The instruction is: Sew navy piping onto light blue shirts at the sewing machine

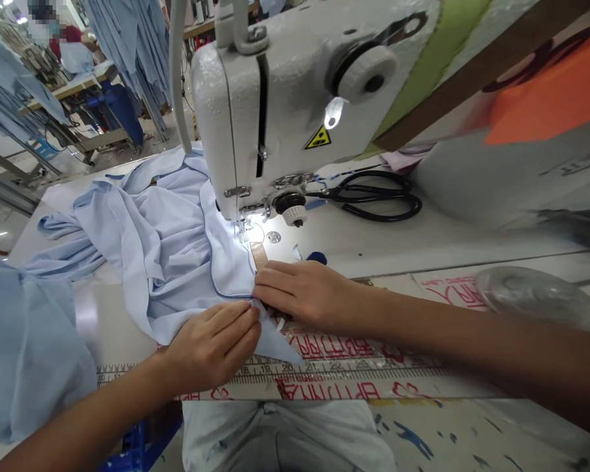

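Note:
A light blue garment point(172, 236) lies bunched on the sewing table, its curved, dark-piped edge running under the needle area of a white sewing machine point(240, 124). My left hand point(216, 341) pinches the cloth edge in front of the presser foot point(243, 229), fingers closed. Right beside it, my right hand point(305, 295) has its fingers together on the same edge, fingertips bent down over the cloth. A pointed corner of the fabric hangs toward me below both hands. The fingertips of the right hand are partly hidden.
Black-handled scissors point(378, 195) lie behind the needle area. A measuring tape strip point(334, 367) runs along the table's front edge. A clear round dish point(535, 295) is at right, more blue cloth point(29, 354) at left. Another person point(71, 46) works in the background.

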The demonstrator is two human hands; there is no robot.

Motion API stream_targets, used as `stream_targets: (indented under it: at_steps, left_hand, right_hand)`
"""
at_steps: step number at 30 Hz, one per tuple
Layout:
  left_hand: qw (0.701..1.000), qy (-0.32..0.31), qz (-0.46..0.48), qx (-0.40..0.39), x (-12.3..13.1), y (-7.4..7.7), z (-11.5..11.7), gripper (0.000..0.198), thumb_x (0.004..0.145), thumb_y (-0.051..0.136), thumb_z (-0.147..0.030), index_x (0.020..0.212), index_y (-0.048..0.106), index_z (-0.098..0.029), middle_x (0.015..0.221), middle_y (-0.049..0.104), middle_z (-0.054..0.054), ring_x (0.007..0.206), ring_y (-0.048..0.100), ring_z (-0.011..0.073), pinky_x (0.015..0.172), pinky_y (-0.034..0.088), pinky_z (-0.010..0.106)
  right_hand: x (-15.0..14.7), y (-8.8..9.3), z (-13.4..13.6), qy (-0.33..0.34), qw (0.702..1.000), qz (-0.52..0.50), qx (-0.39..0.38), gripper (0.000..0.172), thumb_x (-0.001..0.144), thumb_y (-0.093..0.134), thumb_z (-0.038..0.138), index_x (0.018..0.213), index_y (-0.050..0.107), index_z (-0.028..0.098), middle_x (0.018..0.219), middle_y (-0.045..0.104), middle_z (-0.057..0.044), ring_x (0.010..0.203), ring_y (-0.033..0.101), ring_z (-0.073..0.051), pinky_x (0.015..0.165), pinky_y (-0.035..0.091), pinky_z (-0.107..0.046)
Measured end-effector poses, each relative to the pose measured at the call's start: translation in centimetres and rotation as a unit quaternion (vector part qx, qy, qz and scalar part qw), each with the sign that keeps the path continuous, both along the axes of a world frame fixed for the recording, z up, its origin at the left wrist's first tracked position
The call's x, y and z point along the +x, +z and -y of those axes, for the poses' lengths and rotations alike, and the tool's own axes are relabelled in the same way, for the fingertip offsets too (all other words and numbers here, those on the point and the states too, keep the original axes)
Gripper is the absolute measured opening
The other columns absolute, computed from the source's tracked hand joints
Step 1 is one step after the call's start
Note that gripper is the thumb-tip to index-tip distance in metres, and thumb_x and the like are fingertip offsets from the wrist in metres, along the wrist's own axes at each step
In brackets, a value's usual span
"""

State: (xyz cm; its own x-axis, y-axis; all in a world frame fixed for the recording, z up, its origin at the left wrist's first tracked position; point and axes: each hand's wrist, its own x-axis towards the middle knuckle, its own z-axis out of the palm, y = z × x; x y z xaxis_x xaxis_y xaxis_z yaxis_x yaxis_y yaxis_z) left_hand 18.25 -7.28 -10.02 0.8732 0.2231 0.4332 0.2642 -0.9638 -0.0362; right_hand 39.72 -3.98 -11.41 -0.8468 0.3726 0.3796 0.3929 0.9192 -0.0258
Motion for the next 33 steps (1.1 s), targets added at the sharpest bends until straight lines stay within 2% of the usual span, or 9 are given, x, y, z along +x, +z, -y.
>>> stream_targets:
  at_steps: [6,9,11,12,17,22,26,29,33]
  left_hand:
    - [0.999,0.016,0.033,-0.034,-0.1,0.4,-0.8,0.017,0.09,0.041,-0.011,0.101,0.055,-0.009,0.096,0.066,0.01,0.103,0.057,0.0193,0.081,0.054,0.034]
    - [0.991,0.128,0.032,-0.033,0.4,0.7,-2.3,0.017,0.092,0.039,-0.014,0.1,0.054,-0.012,0.083,0.064,0.006,0.084,0.058,0.0168,0.071,0.052,0.032]
    - [0.977,0.212,0.005,0.013,0.9,1.0,-2.9,0.016,0.091,0.041,-0.014,0.098,0.054,-0.01,0.079,0.061,0.007,0.08,0.054,0.0186,0.068,0.05,0.033]
    - [0.975,0.219,-0.008,0.045,1.1,1.1,-3.0,0.014,0.09,0.042,-0.013,0.096,0.054,-0.01,0.08,0.06,0.009,0.081,0.052,0.0199,0.068,0.049,0.035]
    - [0.989,0.087,-0.06,0.102,1.4,0.9,-1.0,0.016,0.087,0.041,-0.007,0.094,0.055,-0.004,0.083,0.059,0.011,0.082,0.051,0.0209,0.072,0.048,0.035]
    - [0.985,0.141,-0.081,0.052,0.8,-0.4,0.2,0.028,0.088,0.039,-0.005,0.113,0.05,0.001,0.102,0.057,0.017,0.094,0.051,0.0237,0.078,0.049,0.036]
    - [0.982,0.169,-0.087,0.009,0.4,-1.2,0.1,0.034,0.089,0.036,-0.006,0.121,0.045,-0.001,0.109,0.054,0.017,0.101,0.048,0.0254,0.084,0.048,0.04]
    - [0.984,0.163,-0.074,-0.004,0.3,-1.4,-0.1,0.036,0.088,0.036,-0.006,0.122,0.043,-0.002,0.111,0.052,0.017,0.11,0.043,0.0272,0.091,0.045,0.043]
    - [0.985,0.146,-0.071,-0.052,0.4,-0.5,-0.1,0.037,0.087,0.042,-0.018,0.119,0.044,0.0,0.11,0.05,0.018,0.107,0.043,0.0279,0.09,0.045,0.044]
  right_hand:
    - [0.8,0.3,0.0,0.018,1.0,0.003,0.018,0.023,0.094,0.034,0.015,0.096,0.057,0.012,0.087,0.056,-0.007,0.077,0.045,-0.016,0.051,0.032,-0.027]
    - [1.2,0.4,0.2,0.007,1.0,-0.012,-0.003,0.023,0.093,0.034,0.015,0.098,0.056,0.013,0.087,0.056,-0.006,0.074,0.044,-0.015,0.049,0.028,-0.027]
    - [1.3,0.3,0.3,0.005,1.0,-0.022,-0.017,0.023,0.092,0.034,0.014,0.098,0.057,0.013,0.088,0.056,-0.007,0.074,0.044,-0.015,0.05,0.028,-0.027]
    - [1.2,0.3,0.3,0.007,0.999,-0.027,-0.024,0.024,0.092,0.034,0.013,0.098,0.057,0.013,0.089,0.056,-0.007,0.075,0.044,-0.015,0.051,0.029,-0.026]
    - [1.2,-0.5,0.1,0.017,0.997,-0.061,-0.044,0.024,0.089,0.036,0.013,0.098,0.057,0.012,0.088,0.055,-0.008,0.076,0.044,-0.015,0.053,0.03,-0.026]
    - [1.3,-0.6,0.3,0.002,0.993,-0.076,-0.094,0.026,0.083,0.042,0.014,0.103,0.059,0.014,0.09,0.057,-0.007,0.077,0.047,-0.015,0.057,0.033,-0.027]
    - [0.4,0.9,-0.1,-0.117,0.97,-0.072,-0.198,0.021,0.083,0.043,0.017,0.088,0.063,0.016,0.084,0.059,-0.005,0.071,0.051,-0.013,0.06,0.035,-0.026]
    - [-0.9,2.2,-1.2,-0.205,0.953,-0.034,-0.221,0.023,0.086,0.045,0.029,0.081,0.064,0.016,0.082,0.06,-0.005,0.07,0.052,-0.015,0.059,0.034,-0.027]
    - [-2.3,2.7,-3.3,-0.261,0.936,0.001,-0.235,0.026,0.085,0.051,0.039,0.08,0.063,0.016,0.082,0.062,-0.006,0.076,0.054,-0.018,0.06,0.032,-0.028]
